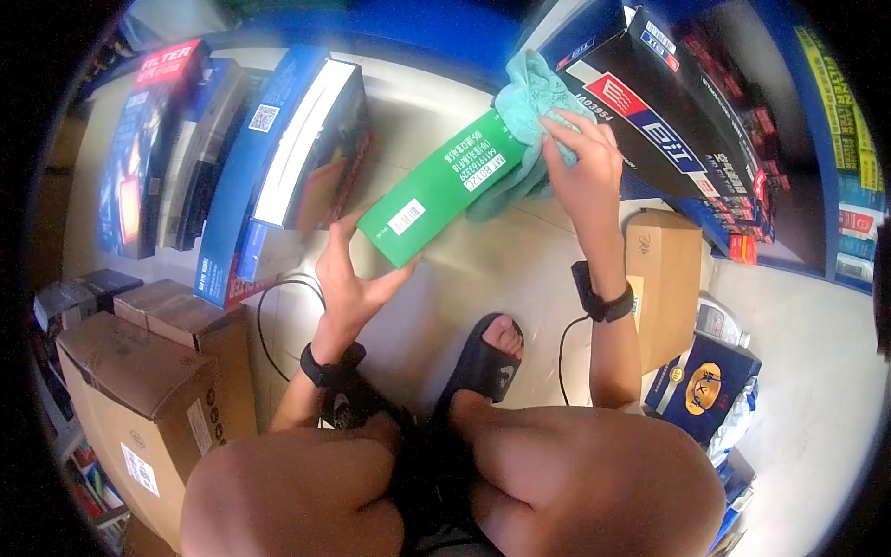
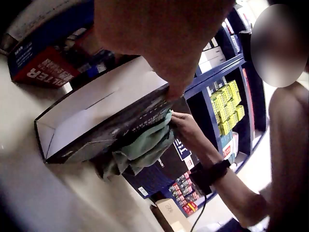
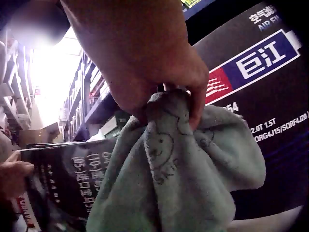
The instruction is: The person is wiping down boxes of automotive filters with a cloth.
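In the head view a long green box (image 1: pixel 436 190) with white labels is held up at a slant above the floor. My left hand (image 1: pixel 353 288) grips its lower end between thumb and fingers. A teal cloth (image 1: pixel 534 102) lies over the upper end, pinched by my right hand (image 1: pixel 589 162). The left wrist view shows a pale side of the box (image 2: pixel 101 111) and the cloth (image 2: pixel 145 147) against its dark-looking printed side. From the right wrist, the bunched cloth (image 3: pixel 178 174) hangs from the fingers of my right hand (image 3: pixel 149 63), covering part of the box (image 3: pixel 67 179).
Blue boxes (image 1: pixel 246 158) and a red-topped filter box (image 1: pixel 153 148) stand at the left. A large black box (image 1: pixel 668 111) is at the upper right, before shelves (image 1: pixel 826 139). Cardboard boxes (image 1: pixel 139 390) (image 1: pixel 664 288) flank the legs; thin black cables run past both wrists.
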`<state>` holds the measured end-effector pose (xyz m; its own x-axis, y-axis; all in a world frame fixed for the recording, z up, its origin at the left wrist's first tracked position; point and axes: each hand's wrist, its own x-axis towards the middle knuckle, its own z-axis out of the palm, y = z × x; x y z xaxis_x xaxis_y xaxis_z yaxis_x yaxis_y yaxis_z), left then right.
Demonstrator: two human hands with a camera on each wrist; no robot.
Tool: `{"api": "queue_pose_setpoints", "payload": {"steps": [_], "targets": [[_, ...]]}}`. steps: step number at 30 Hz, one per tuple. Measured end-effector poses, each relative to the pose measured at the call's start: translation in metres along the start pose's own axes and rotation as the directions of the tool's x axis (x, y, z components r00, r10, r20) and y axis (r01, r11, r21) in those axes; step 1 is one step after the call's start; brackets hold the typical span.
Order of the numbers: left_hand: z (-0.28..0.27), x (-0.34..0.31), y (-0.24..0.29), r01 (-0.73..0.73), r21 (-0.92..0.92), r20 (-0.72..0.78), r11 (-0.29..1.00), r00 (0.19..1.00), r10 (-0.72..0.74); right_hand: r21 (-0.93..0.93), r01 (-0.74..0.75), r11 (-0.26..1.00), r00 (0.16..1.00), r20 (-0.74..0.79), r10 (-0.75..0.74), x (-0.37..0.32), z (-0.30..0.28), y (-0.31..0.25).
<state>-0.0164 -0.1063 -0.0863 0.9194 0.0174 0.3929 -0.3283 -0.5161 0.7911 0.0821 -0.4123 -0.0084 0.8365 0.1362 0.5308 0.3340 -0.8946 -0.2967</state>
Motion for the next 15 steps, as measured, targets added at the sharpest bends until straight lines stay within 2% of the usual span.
{"api": "queue_pose_setpoints", "payload": {"steps": [3, 5, 6, 8, 11, 15], "targets": [[0.000, 0.003, 0.002, -0.006, 0.007, 0.012, 1.000, 1.000, 0.006, 0.037, -0.009, 0.999, 1.000, 0.009, 0.009, 0.000, 0.002, -0.001], [0.001, 0.002, 0.003, 0.022, -0.003, 0.014, 1.000, 1.000, -0.022, -0.005, 0.043, 0.999, 0.999, -0.008, -0.043, -0.007, 0.007, -0.012], [0.002, 0.003, 0.003, 0.044, -0.016, 0.017, 0.999, 0.999, -0.044, -0.033, 0.092, 0.995, 0.995, 0.034, -0.091, -0.015, 0.010, -0.020], [0.002, 0.005, 0.004, 0.040, -0.022, 0.011, 0.999, 0.999, -0.040, 0.034, 0.147, 0.989, 0.987, 0.066, -0.149, -0.027, 0.005, -0.056], [-0.001, 0.002, 0.003, 0.040, -0.033, 0.020, 0.999, 0.999, -0.039, 0.126, 0.119, 0.985, 0.979, 0.151, -0.137, -0.048, 0.001, -0.107], [0.001, -0.003, -0.004, 0.041, -0.060, 0.001, 0.997, 0.999, -0.041, 0.224, 0.153, 0.963, 0.963, 0.186, -0.196, -0.059, 0.000, -0.124]]}}
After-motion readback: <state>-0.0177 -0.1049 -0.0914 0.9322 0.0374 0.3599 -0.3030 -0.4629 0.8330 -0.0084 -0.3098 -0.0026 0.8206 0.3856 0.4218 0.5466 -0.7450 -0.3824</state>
